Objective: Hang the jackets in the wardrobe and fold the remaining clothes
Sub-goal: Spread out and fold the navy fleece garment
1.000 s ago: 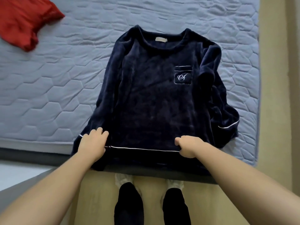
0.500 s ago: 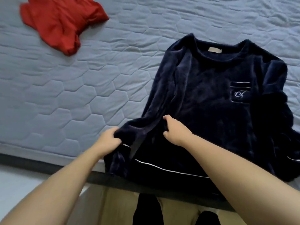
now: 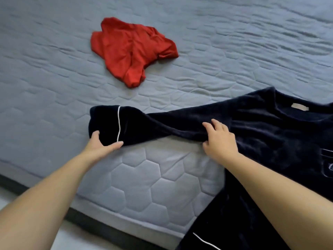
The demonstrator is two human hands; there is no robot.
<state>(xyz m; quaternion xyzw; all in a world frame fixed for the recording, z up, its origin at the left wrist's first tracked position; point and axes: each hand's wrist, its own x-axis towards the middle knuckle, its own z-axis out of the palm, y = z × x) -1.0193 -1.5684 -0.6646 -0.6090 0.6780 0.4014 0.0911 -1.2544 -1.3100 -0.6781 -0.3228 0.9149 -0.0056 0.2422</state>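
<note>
The left hand (image 3: pixel 100 143) grips the cuff (image 3: pixel 106 123), thumb on top and fingers tucked along its lower edge; the right hand (image 3: pixel 219 141) holds the sleeve (image 3: pixel 162 127) near the shoulder, fingers curled over the top and thumb at the underside. Half a second ago both hands sat close together on a bunched sleeve by the hem; now they are well apart and the sleeve lies drawn out straight to the left across the mattress (image 3: pixel 144 177). The sweater (image 3: pixel 270 132) lies flat at the right, its far side and most of its chest pocket (image 3: pixel 327 165) cut off by the frame edge; the right forearm covers part of the body. The fabric is dark navy and plush, with thin white piping (image 3: pixel 118 123) round the cuff and a pale label (image 3: pixel 300 106) at the neck; the mattress is grey-blue, quilted in hexagons. Further back lies a crumpled red garment (image 3: pixel 131 51) — well apart from the sweater
</note>
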